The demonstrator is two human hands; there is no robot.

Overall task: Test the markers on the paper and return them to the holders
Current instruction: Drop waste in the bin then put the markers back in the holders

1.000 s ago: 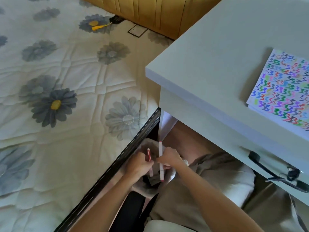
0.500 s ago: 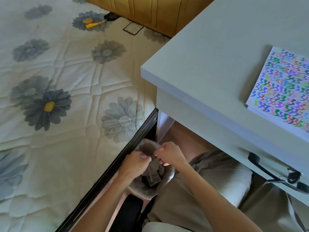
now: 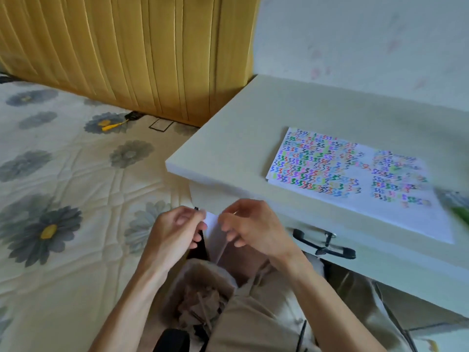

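Left hand (image 3: 177,228): fingers curled, pinching something small and dark (too blurred to name).
Right hand (image 3: 250,228): fingers loosely curled, apparently empty.
Bin (image 3: 200,295): below both hands, likely for discards.
Paper (image 3: 355,179): on desk (image 3: 241,138), covered with test squiggles.

Two bare forearms enter from the bottom edge of the frame, with no sleeves, watch or bracelet visible anywhere along them. The left hand (image 3: 175,229) sits just left of centre and the right hand (image 3: 251,228) just right of it; both are ungloved, with short, unpainted fingernails. A thin glint shows near the right hand's upper knuckles, too blurred to identify. In the lower middle and lower right of the frame the person's lap is covered by khaki-beige trousers (image 3: 256,318) of soft, creased fabric, with folds running toward the bottom right.
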